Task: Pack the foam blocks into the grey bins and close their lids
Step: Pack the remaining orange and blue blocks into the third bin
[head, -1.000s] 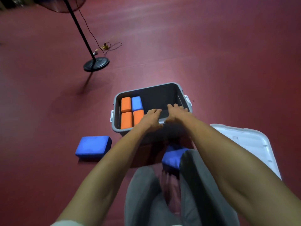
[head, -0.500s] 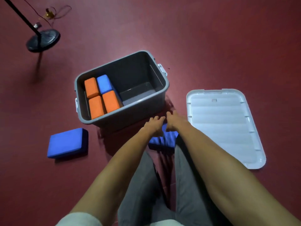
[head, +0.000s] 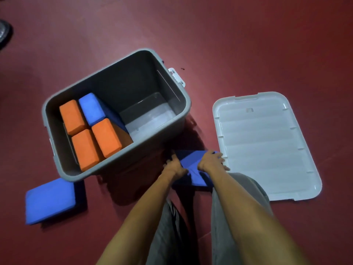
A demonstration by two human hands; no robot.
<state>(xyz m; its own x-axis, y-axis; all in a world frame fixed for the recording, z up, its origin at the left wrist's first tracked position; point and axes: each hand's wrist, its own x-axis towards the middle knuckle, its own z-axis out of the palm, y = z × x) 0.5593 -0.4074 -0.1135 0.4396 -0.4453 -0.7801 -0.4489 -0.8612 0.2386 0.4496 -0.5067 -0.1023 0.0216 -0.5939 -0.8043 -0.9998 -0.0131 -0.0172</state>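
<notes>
While clasped at both ends, sits low and tilted between the two hands: blue foam block [head: 192, 164], just outside the near wall of the grey bin [head: 118, 87] and just beside the white lid [head: 267, 146], which lies flat on the red floor [head: 248, 44]. Hard to tell whether lifted clear of the floor or resting on it.

Round its left end, left hand [head: 174, 166], fingers curled about the foam, thumb pointing toward the bin. Over its right end, right hand [head: 211, 161], knuckles up, fingers hooked over the far edge. Both forearms stretched forward and down, nearly parallel, above grey trousers [head: 238, 207].

Packed upright against the bin's left side: three orange blocks [head: 106, 137] and one blue block [head: 91, 109]. Near the bin's left corner, flat on the floor and well apart from both hands, another blue block [head: 50, 200].
</notes>
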